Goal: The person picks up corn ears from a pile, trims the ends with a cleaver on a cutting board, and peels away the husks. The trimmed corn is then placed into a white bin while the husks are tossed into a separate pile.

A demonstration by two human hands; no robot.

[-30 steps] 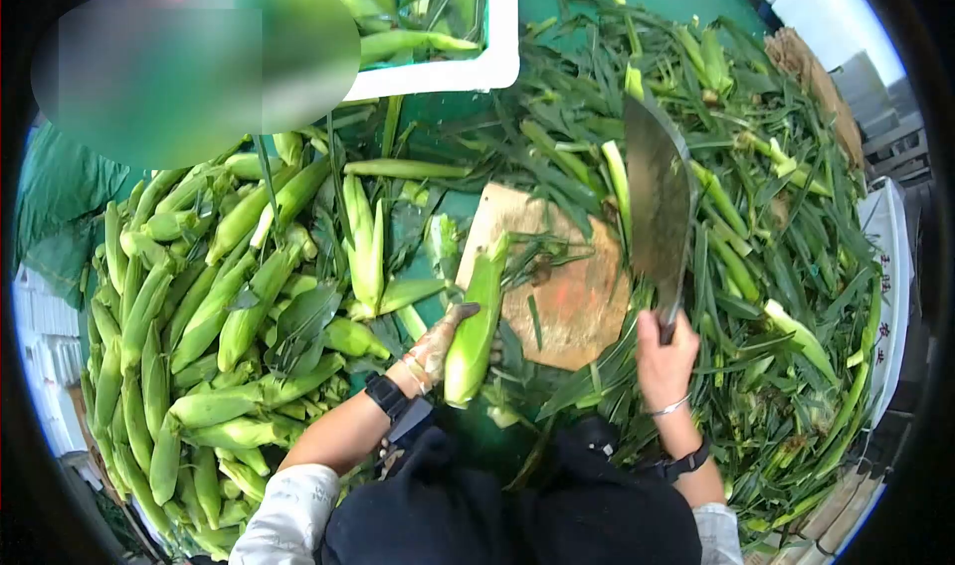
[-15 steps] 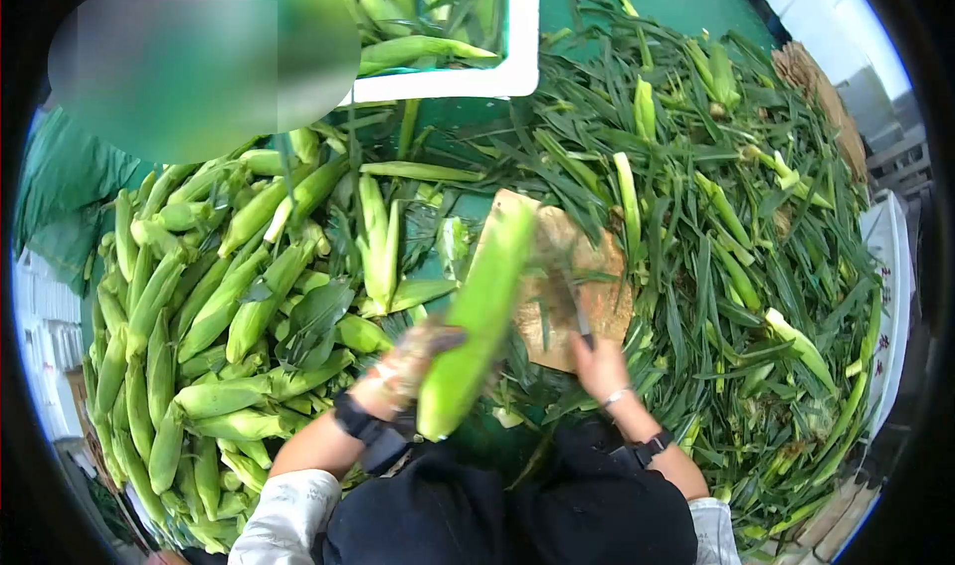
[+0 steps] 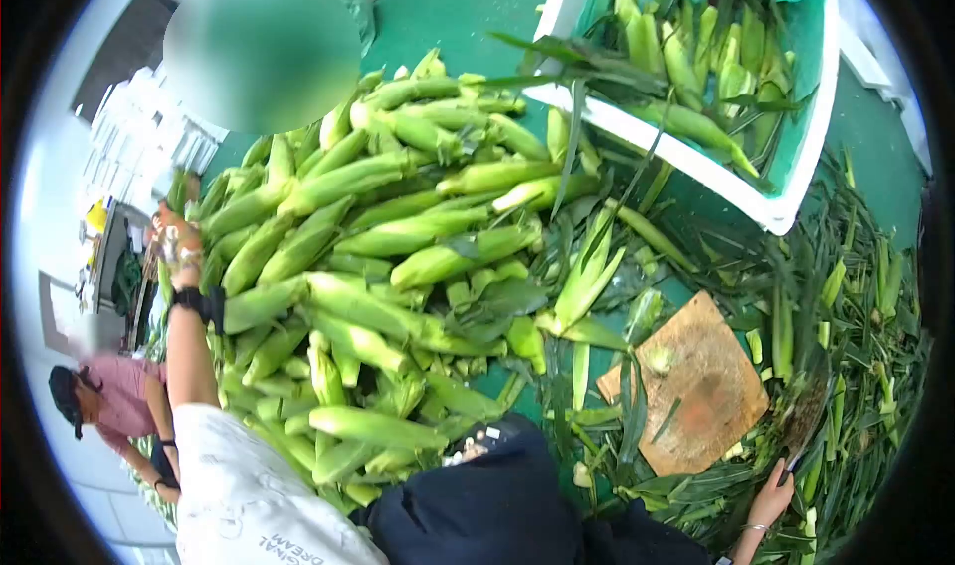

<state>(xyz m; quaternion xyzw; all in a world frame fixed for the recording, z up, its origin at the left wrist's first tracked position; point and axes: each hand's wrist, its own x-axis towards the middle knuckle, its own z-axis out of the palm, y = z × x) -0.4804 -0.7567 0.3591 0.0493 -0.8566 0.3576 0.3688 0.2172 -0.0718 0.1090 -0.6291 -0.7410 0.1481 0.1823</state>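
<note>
My left hand [image 3: 177,235], in a stained glove, reaches out to the far left edge of the corn pile. It is closed around an ear of corn [image 3: 178,193] in green husk, mostly hidden by the fingers. Low on the right, my right hand [image 3: 769,495] grips the dark handle of a knife [image 3: 804,416], its broad blade over the leaf scraps. Left of the knife lies a worn wooden chopping board [image 3: 711,386], with a small pale cut piece [image 3: 660,359] on it. Husked ears of corn [image 3: 388,232] are heaped between my arms.
A white foam box [image 3: 686,162] lined with green holds several ears at the upper right. Cut leaves [image 3: 865,366] cover the right side. Another person [image 3: 114,406] bends over at the left. White stacked boxes [image 3: 144,137] stand behind the pile.
The view has swung left. My left hand has carried the ear from above the board out to the pile's far left. My right hand, still holding the knife, has moved off the board.
</note>
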